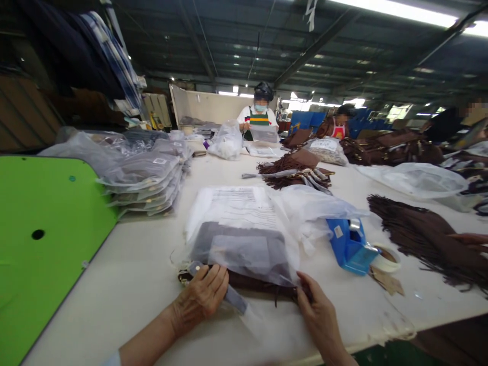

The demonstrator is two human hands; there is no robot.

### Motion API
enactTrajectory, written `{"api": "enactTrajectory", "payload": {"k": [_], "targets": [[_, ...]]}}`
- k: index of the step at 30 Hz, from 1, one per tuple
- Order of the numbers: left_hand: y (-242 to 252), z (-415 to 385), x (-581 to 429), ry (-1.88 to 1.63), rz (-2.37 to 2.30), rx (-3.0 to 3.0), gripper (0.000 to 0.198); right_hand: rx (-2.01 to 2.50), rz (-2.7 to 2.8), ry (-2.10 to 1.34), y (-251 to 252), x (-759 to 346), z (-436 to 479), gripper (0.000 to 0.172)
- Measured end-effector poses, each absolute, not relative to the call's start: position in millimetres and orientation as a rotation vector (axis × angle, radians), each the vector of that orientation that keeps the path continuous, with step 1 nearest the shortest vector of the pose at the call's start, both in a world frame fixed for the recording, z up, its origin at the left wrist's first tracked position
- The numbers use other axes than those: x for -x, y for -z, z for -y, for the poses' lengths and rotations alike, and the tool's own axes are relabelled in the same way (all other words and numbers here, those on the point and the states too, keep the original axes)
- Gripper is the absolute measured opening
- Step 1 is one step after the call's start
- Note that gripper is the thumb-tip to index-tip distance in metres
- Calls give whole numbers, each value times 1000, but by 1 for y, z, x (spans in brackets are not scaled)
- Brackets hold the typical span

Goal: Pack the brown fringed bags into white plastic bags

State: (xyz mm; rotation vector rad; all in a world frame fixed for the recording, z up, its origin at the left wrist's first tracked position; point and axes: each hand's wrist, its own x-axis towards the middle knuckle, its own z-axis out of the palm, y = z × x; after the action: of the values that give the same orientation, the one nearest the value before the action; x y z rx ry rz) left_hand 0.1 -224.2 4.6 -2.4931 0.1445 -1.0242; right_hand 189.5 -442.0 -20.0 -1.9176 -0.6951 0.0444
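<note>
A clear plastic bag (240,239) with a printed panel lies on the white table (137,274), holding a folded grey-brown item. Its open end faces me, with a dark brown piece (259,283) showing at the mouth. My left hand (204,297) presses curled fingers on the bag's near left corner. My right hand (318,315) pinches the bag's near right edge beside the brown piece.
A blue tape dispenser (351,246) and tape roll (387,258) sit right of the bag. Brown tassel cords (423,239) lie at the right, where another person's fingers (470,239) rest. A stack of bagged items (145,178) and a green panel (41,234) are left. Two people work at the far end.
</note>
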Motion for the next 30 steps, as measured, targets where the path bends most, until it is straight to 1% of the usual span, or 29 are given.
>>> {"api": "enactTrajectory", "payload": {"k": [3,6,12,15,18,20,22,25,27,30], "targets": [[-6,217,-3,1049,-189,2464,33,1771,527,-347,5,-194,444,43],[-14,213,-5,1031,-170,2435,28,1605,407,-551,-8,-198,444,44],[-33,215,-11,986,-82,2362,28,1557,385,-675,-24,-200,451,38],[-34,219,-16,1016,-42,2341,31,1518,432,-824,-30,-199,459,34],[-28,225,-20,1025,-10,2354,32,1441,493,-979,-25,-198,468,31],[-22,231,-21,1043,-30,2373,31,1465,504,-1008,-15,-200,476,28],[-14,236,-22,1056,-53,2398,31,1619,550,-860,-4,-204,485,24],[-4,241,-22,1058,-24,2464,32,1911,844,-347,-3,-209,488,21],[-1,242,-23,1090,-16,2508,32,1951,1075,-48,-13,-205,474,23],[3,242,-26,1159,-34,2555,31,1844,1357,191,-35,-182,427,21]]}}
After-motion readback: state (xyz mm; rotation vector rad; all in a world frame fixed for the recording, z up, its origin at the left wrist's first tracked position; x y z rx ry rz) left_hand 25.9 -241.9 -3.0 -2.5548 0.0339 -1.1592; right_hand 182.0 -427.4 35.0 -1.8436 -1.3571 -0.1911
